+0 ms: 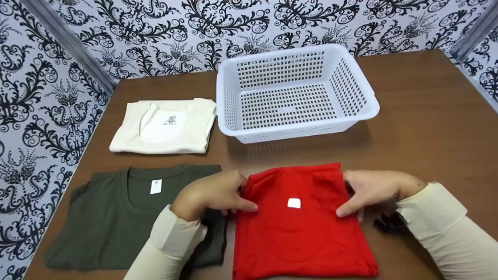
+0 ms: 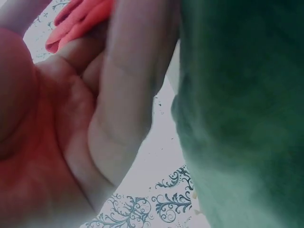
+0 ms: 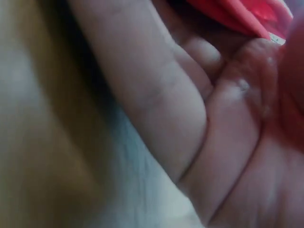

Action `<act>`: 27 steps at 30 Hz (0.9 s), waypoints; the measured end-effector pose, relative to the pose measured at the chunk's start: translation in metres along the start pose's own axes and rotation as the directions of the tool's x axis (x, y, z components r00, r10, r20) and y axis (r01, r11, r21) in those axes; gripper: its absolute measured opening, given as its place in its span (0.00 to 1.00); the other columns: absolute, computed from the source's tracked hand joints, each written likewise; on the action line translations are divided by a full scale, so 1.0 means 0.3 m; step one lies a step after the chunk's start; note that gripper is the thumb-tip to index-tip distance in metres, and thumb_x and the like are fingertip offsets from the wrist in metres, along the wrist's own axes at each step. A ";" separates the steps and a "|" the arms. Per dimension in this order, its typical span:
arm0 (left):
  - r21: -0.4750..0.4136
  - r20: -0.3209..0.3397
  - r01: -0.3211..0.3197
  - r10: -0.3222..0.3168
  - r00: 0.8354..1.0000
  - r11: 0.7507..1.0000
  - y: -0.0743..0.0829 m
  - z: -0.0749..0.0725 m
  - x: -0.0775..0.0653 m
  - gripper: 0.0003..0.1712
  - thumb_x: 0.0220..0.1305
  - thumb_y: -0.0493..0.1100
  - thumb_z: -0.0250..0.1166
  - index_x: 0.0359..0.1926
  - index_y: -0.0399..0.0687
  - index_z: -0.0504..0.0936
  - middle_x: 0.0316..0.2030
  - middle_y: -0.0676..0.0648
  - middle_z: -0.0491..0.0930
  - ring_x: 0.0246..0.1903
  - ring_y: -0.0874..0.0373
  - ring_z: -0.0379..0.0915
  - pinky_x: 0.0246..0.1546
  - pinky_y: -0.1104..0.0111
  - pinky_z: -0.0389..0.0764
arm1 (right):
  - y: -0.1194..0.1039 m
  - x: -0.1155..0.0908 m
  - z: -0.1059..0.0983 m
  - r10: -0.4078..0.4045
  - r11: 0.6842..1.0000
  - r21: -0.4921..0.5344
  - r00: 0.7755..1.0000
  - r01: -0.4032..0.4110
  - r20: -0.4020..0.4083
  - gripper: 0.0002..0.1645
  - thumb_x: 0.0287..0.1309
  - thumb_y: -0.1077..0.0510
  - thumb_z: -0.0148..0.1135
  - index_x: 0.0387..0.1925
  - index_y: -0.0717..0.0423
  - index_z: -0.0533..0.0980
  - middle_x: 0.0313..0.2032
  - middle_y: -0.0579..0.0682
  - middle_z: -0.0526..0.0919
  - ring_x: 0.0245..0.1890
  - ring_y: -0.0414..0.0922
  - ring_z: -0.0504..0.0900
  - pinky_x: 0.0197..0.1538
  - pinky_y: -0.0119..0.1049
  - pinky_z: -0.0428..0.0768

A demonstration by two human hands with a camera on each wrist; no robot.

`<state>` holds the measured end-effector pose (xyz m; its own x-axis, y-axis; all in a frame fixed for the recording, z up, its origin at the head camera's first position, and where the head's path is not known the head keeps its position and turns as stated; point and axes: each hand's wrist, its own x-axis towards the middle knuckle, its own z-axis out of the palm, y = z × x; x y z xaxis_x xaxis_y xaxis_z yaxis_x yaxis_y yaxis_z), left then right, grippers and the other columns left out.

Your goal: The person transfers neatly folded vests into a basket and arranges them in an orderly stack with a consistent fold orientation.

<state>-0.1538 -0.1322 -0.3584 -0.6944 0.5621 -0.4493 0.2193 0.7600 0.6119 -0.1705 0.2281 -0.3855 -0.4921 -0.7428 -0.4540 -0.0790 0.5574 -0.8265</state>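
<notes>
A folded red T-shirt [image 1: 295, 237] with a white neck label lies on the table in front of me. My left hand [image 1: 218, 190] grips its left side near the top, thumb over the cloth and fingers tucked at the edge. On the opposite side my right hand [image 1: 375, 188] grips the right edge, its thumb also on top. Both wrist views show red cloth [image 2: 83, 23] by the fingers, with the palms filling much of the picture. Under my left forearm, a folded dark green T-shirt [image 1: 97, 225] is partly hidden.
A light plastic basket [image 1: 297, 130] with perforated walls stands behind the red shirt. To its left lies a folded cream T-shirt [image 1: 128, 132], close against the basket. A small black object [image 1: 383, 223] shows at my right wrist. Patterned panels [image 1: 155, 35] border the brown table [image 1: 420, 128].
</notes>
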 end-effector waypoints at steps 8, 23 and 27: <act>0.039 0.055 0.065 -0.067 0.996 0.997 0.020 0.029 -0.005 0.20 0.56 0.49 0.75 0.16 0.46 0.77 0.14 0.42 0.82 0.11 0.55 0.78 0.16 0.64 0.80 | -0.027 0.002 0.058 0.130 0.990 0.045 0.991 -0.131 0.028 0.25 0.51 0.53 0.76 0.42 0.60 0.71 0.26 0.50 0.80 0.14 0.46 0.83 0.19 0.36 0.82; 0.047 0.071 0.084 -0.087 0.994 0.995 0.034 0.060 0.005 0.20 0.57 0.48 0.74 0.16 0.46 0.76 0.12 0.44 0.80 0.08 0.55 0.75 0.12 0.65 0.78 | -0.027 0.012 0.076 0.117 0.993 0.026 0.992 -0.118 0.038 0.22 0.59 0.52 0.70 0.46 0.59 0.71 0.28 0.49 0.80 0.13 0.45 0.82 0.17 0.36 0.81; 0.067 0.052 0.047 -0.051 0.997 0.997 0.034 0.058 0.009 0.19 0.59 0.46 0.72 0.16 0.47 0.76 0.11 0.47 0.78 0.07 0.57 0.73 0.12 0.67 0.76 | -0.028 0.017 0.077 0.100 0.994 0.036 0.994 -0.102 0.036 0.24 0.62 0.51 0.68 0.53 0.58 0.70 0.39 0.52 0.81 0.13 0.44 0.81 0.17 0.39 0.81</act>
<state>-0.1415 -0.1172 -0.3647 -0.6681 0.5391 -0.5129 0.2317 0.8057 0.5451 -0.1523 0.2112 -0.3886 -0.4659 -0.6960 -0.5464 0.0024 0.6166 -0.7873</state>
